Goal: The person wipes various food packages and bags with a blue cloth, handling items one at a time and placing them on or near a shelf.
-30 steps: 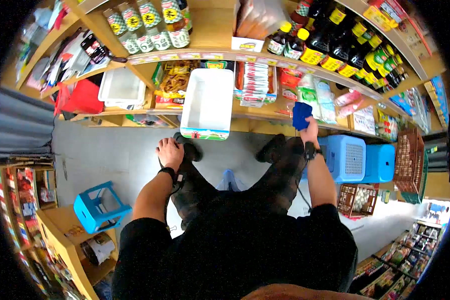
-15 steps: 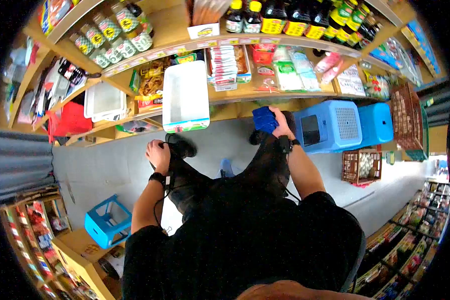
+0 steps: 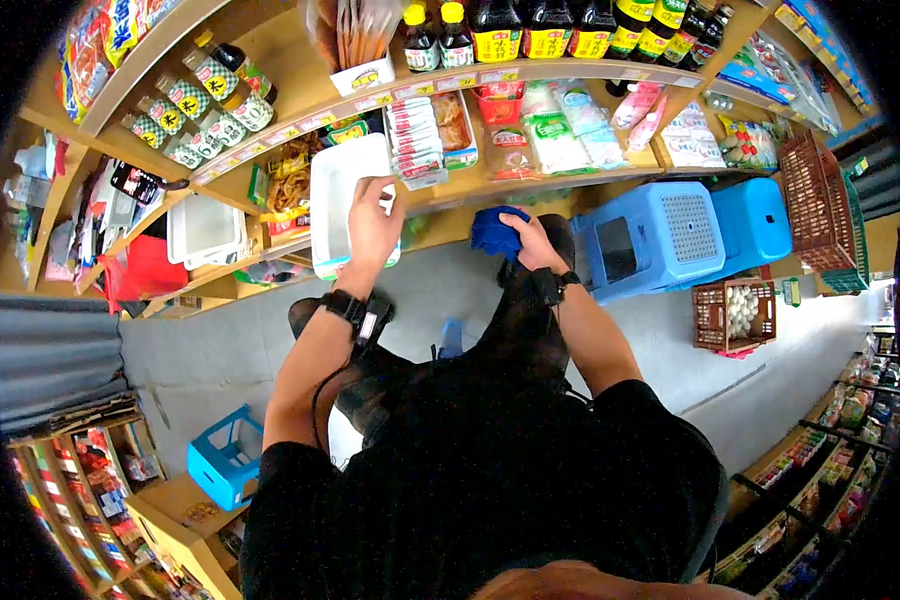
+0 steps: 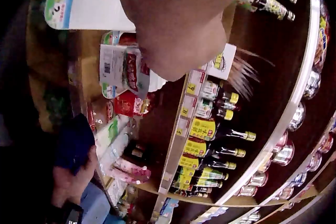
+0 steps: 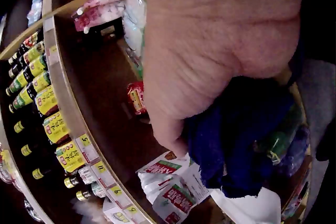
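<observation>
My right hand (image 3: 535,243) grips a bunched dark blue cloth (image 3: 497,232) in front of the lower shelf, above my knee. In the right wrist view the cloth (image 5: 236,140) hangs in folds below the palm. My left hand (image 3: 375,225) reaches over a white rectangular tray (image 3: 332,190) with a coloured printed edge, its fingers loosely bent near the tray's right side. Just beyond those fingers stands a box of white and red packets (image 3: 416,140). The left wrist view shows the back of the hand overlapping these packets (image 4: 128,69), with its fingertips hidden.
Sauce bottles (image 3: 550,35) line the upper shelf. Bagged goods (image 3: 560,135) lie on the lower one. Blue plastic stools (image 3: 650,240) stand on the right, beside a brown crate (image 3: 735,315). Another blue stool (image 3: 225,455) is behind on the left. White trays (image 3: 205,228) sit at the left.
My left hand has risen from near my knee to over the white tray. The right hand with the blue cloth has come down and left from the shelf goods. The head view has shifted.
</observation>
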Action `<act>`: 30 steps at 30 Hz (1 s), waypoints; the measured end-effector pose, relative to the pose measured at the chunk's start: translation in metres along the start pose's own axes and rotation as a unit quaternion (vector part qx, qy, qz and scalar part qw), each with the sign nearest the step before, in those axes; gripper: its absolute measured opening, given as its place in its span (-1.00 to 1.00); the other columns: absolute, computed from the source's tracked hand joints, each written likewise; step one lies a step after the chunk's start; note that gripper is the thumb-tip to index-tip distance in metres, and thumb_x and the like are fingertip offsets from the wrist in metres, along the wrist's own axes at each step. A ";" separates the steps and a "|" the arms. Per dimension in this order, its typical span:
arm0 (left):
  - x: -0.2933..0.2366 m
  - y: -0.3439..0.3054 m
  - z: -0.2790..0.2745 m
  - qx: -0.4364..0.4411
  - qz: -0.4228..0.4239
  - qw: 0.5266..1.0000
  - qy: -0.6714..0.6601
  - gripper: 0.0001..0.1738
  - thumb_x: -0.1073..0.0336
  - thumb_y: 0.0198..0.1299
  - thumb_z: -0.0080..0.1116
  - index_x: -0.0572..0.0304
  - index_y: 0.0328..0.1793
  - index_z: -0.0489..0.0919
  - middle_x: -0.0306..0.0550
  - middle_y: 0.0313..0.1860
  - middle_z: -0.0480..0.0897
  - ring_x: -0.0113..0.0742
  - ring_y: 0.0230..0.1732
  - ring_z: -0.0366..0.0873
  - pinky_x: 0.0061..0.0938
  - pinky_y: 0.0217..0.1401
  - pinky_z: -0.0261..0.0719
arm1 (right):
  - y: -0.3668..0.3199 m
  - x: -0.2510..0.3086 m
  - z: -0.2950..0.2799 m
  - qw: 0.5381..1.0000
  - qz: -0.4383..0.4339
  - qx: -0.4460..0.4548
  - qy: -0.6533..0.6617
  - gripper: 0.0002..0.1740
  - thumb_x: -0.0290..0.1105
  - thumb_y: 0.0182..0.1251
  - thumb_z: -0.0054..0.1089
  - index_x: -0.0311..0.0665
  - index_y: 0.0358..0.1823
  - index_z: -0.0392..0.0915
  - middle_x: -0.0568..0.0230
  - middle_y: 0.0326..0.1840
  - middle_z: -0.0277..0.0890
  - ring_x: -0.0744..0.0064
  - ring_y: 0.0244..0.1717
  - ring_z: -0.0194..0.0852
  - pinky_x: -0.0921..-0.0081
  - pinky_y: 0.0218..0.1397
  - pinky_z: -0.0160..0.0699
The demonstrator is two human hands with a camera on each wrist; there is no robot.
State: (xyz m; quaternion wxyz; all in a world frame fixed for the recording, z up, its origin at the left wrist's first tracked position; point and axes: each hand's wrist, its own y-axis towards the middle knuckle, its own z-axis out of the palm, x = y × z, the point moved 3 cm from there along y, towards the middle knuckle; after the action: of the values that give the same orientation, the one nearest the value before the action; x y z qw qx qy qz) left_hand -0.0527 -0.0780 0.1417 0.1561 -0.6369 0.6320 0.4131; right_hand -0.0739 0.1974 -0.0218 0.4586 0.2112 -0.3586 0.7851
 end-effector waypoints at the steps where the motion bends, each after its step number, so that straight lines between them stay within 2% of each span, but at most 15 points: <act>1: 0.003 0.006 0.009 -0.004 0.031 0.999 0.034 -0.70 0.45 0.16 0.34 0.23 0.04 0.64 0.01 -0.02 0.60 -0.09 -0.13 0.66 -0.28 -0.09 0.65 | -0.002 0.002 0.001 1.000 0.002 -0.024 0.002 -0.64 -0.42 0.32 0.37 -0.32 0.10 0.53 0.19 -0.08 0.67 0.30 -0.12 0.72 0.30 -0.03 0.79; 2: 0.005 0.012 0.018 -0.006 0.062 0.996 0.069 -0.67 0.45 0.13 0.35 0.23 0.05 0.64 0.00 -0.02 0.60 -0.04 -0.10 0.64 -0.24 -0.04 0.64 | -0.002 0.001 -0.003 1.000 0.000 -0.023 0.006 -0.64 -0.42 0.32 0.37 -0.32 0.10 0.53 0.19 -0.08 0.67 0.30 -0.12 0.72 0.30 -0.03 0.79; 3: 0.010 0.017 0.026 -0.006 0.065 0.994 0.085 -0.65 0.44 0.08 0.39 0.20 0.04 0.67 0.00 0.01 0.59 0.01 0.02 0.59 -0.16 0.10 0.60 | -0.002 0.001 -0.007 1.000 0.000 -0.017 0.017 -0.65 -0.42 0.33 0.36 -0.31 0.10 0.53 0.18 -0.07 0.67 0.29 -0.11 0.72 0.29 -0.03 0.79; 4: 0.008 0.020 0.029 -0.002 0.069 0.994 0.088 -0.65 0.44 0.08 0.39 0.20 0.04 0.67 0.00 0.01 0.59 0.01 0.02 0.59 -0.16 0.10 0.60 | -0.002 0.000 -0.008 1.000 0.000 -0.013 0.028 -0.65 -0.42 0.33 0.36 -0.30 0.10 0.53 0.17 -0.06 0.66 0.29 -0.10 0.72 0.29 -0.02 0.80; 6: 0.003 0.024 0.038 0.005 0.113 0.978 0.175 -0.66 0.43 0.06 0.41 0.18 0.01 0.69 -0.01 0.04 0.56 0.01 0.09 0.54 -0.16 0.15 0.57 | -0.004 0.000 -0.013 0.999 -0.003 -0.016 0.040 -0.66 -0.42 0.34 0.35 -0.29 0.10 0.53 0.17 -0.05 0.66 0.28 -0.09 0.72 0.28 -0.02 0.80; 7: 0.004 0.026 0.041 0.005 0.119 0.975 0.189 -0.71 0.43 0.04 0.42 0.16 -0.05 0.72 -0.01 0.06 0.54 0.00 0.10 0.52 -0.16 0.16 0.57 | -0.007 0.003 -0.013 0.999 -0.002 -0.017 0.044 -0.67 -0.43 0.34 0.34 -0.29 0.10 0.53 0.17 -0.05 0.67 0.28 -0.08 0.72 0.27 -0.01 0.80; 10: 0.008 0.032 0.047 0.007 0.130 0.969 0.210 -0.76 0.44 0.03 0.42 0.16 -0.12 0.72 -0.02 0.06 0.54 0.00 0.07 0.53 -0.16 0.13 0.58 | -0.013 0.008 -0.009 0.998 0.002 -0.011 0.055 -0.67 -0.43 0.35 0.32 -0.29 0.11 0.51 0.18 -0.03 0.67 0.27 -0.06 0.73 0.24 0.00 0.81; 11: 0.010 0.033 0.049 0.002 0.133 0.971 0.197 -0.83 0.45 0.08 0.37 0.16 -0.17 0.72 -0.03 0.04 0.55 0.01 0.02 0.56 -0.16 0.11 0.58 | -0.011 0.006 -0.011 0.998 0.003 -0.012 0.056 -0.67 -0.43 0.35 0.32 -0.29 0.11 0.51 0.18 -0.03 0.67 0.27 -0.06 0.73 0.24 0.00 0.81; 14: 0.015 0.038 0.052 -0.012 0.132 0.977 0.167 -0.90 0.47 0.13 0.30 0.18 -0.21 0.70 -0.04 0.00 0.58 0.01 -0.03 0.58 -0.17 0.10 0.58 | -0.006 0.004 -0.012 0.997 0.000 -0.001 0.080 -0.66 -0.44 0.35 0.31 -0.29 0.12 0.50 0.17 -0.03 0.67 0.25 -0.06 0.73 0.23 0.02 0.81; 18: 0.009 0.044 0.043 -0.019 0.149 0.974 0.170 -0.92 0.48 0.16 0.26 0.20 -0.21 0.68 -0.04 -0.10 0.63 0.02 -0.03 0.58 -0.16 0.07 0.57 | -0.008 0.004 -0.012 0.996 0.001 0.004 0.091 -0.68 -0.42 0.37 0.28 -0.29 0.11 0.51 0.17 -0.01 0.65 0.26 -0.03 0.72 0.24 0.05 0.79; 21: 0.006 0.050 0.036 0.003 0.167 0.968 0.190 -0.85 0.50 0.21 0.25 0.21 -0.09 0.64 0.03 -0.17 0.71 0.11 0.01 0.59 -0.07 0.05 0.55 | -0.001 0.000 -0.020 0.995 0.002 0.011 0.099 -0.68 -0.40 0.38 0.26 -0.30 0.11 0.52 0.18 0.01 0.64 0.26 -0.02 0.72 0.24 0.05 0.79; 23: 0.008 0.050 0.034 -0.006 0.156 0.973 0.172 -0.87 0.48 0.22 0.24 0.22 -0.10 0.63 0.04 -0.19 0.70 0.10 -0.04 0.60 -0.09 0.02 0.57 | 0.003 -0.004 -0.026 0.995 0.003 0.016 0.103 -0.67 -0.39 0.39 0.25 -0.31 0.12 0.52 0.18 0.01 0.64 0.25 -0.01 0.71 0.23 0.05 0.78; 25: 0.011 0.051 0.030 -0.014 0.146 0.977 0.155 -0.89 0.47 0.23 0.23 0.22 -0.11 0.62 0.05 -0.21 0.69 0.09 -0.09 0.61 -0.11 -0.01 0.59 | 0.002 0.000 -0.024 0.994 -0.009 0.070 0.087 -0.66 -0.40 0.40 0.23 -0.32 0.15 0.51 0.15 0.01 0.65 0.24 0.01 0.71 0.22 0.06 0.78; 27: 0.021 0.052 0.027 -0.002 0.059 0.997 0.052 -0.91 0.44 0.33 0.21 0.24 -0.08 0.60 0.14 -0.21 0.69 0.14 -0.17 0.65 -0.14 -0.08 0.62 | -0.004 0.004 -0.018 0.995 -0.002 0.052 0.083 -0.67 -0.41 0.40 0.22 -0.33 0.15 0.51 0.14 0.02 0.65 0.23 0.02 0.71 0.20 0.08 0.77; 30: 0.021 0.051 0.022 -0.008 0.024 1.000 0.012 -0.91 0.43 0.38 0.19 0.25 -0.05 0.55 0.18 -0.23 0.70 0.16 -0.22 0.68 -0.20 -0.13 0.62 | -0.016 0.012 -0.003 0.997 0.005 0.026 0.076 -0.66 -0.41 0.41 0.21 -0.34 0.16 0.51 0.11 0.03 0.66 0.20 0.03 0.71 0.19 0.10 0.76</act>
State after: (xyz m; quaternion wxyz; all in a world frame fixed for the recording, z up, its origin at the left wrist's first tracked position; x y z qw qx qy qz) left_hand -0.1107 -0.0837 0.1295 0.1328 -0.6277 0.6457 0.4140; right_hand -0.0664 0.2115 -0.0096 0.4749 0.1607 -0.3030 0.8105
